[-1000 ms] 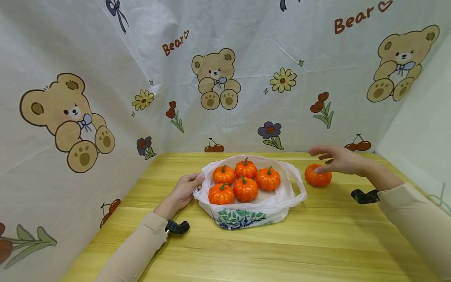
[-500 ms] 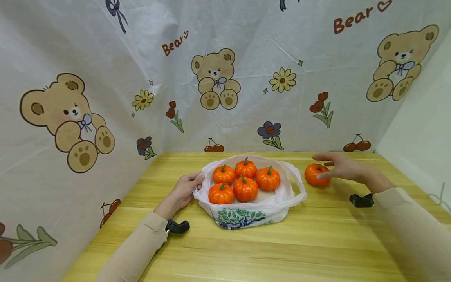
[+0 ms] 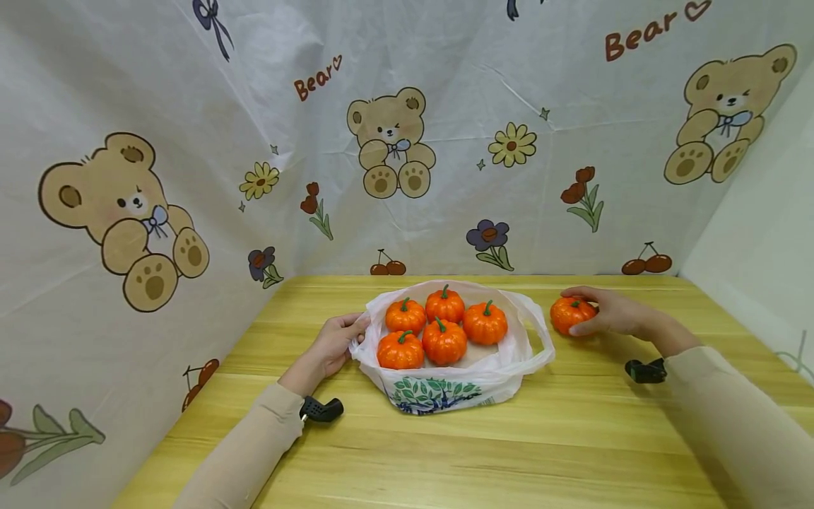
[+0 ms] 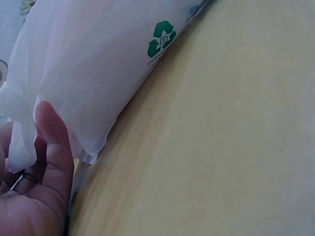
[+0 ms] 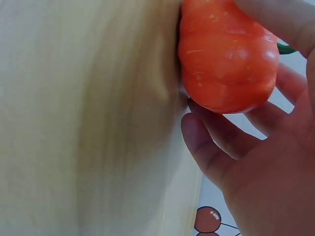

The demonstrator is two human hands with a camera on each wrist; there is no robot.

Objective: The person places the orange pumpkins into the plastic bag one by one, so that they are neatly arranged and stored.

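At the left rim of a white plastic bag (image 3: 506, 385), my left hand (image 3: 331, 345) pinches the gathered plastic between thumb and fingers. The left wrist view shows the thumb against a loop of the bag (image 4: 83, 69). Several small orange pumpkins (image 3: 444, 343) with green stems sit inside the open bag. To the bag's right, my right hand (image 3: 612, 315) has its thumb and fingers curved round one more pumpkin (image 3: 565, 315) on the table. In the right wrist view this pumpkin (image 5: 226, 64) lies between the thumb and the fingers, its far side partly hidden.
The bag stands on a wooden table (image 3: 458, 452). Behind and to the left hangs a white cloth (image 3: 445, 212) printed with bears and flowers. The bag's right handle loop (image 3: 540, 332) reaches out close to the single pumpkin. A white wall (image 3: 757, 233) bounds the right side.
My right hand has come down and left, from above the single pumpkin to round its side. The left hand, the bag and the pumpkins in it have stayed put.
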